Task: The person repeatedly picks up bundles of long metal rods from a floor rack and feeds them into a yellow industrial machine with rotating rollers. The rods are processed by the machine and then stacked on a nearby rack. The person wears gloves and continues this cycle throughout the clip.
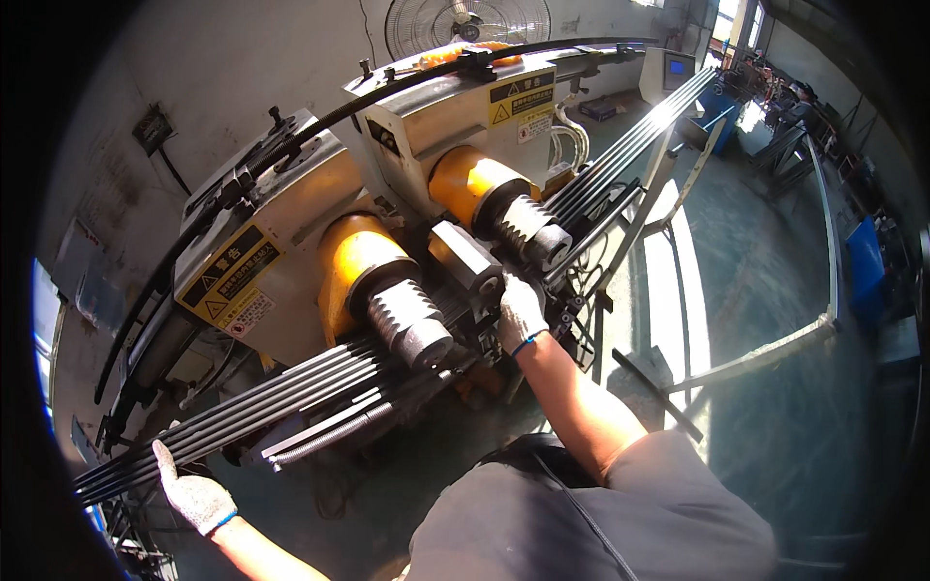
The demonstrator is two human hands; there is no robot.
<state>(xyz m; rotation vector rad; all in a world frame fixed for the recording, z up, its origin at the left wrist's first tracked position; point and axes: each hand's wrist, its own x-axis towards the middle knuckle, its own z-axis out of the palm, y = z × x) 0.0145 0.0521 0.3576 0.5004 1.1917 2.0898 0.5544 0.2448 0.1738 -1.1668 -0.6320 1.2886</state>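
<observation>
Several long thin metal rods point(281, 395) run side by side through a machine, from the lower left toward the upper right. My left hand point(199, 496), in a white knit glove with a blue cuff, is closed round the rods near their left end; its thumb points up on the near side, and its other fingers are mostly hidden beneath. My right hand point(523, 312), gloved too, is at the near end of a grey metal block point(467, 259) between two ridged metal rollers point(407, 320). Its fingers are bent and partly hidden, so what they grip cannot be made out.
Yellow housings point(360, 254) carry the rollers on the pale machine body point(291, 290). A black cable point(358, 107) arches over it. A spring point(334, 434) lies below the rods. A steel support frame point(756, 368) stands at right, a fan point(465, 24) behind, a control box point(673, 70) farther back.
</observation>
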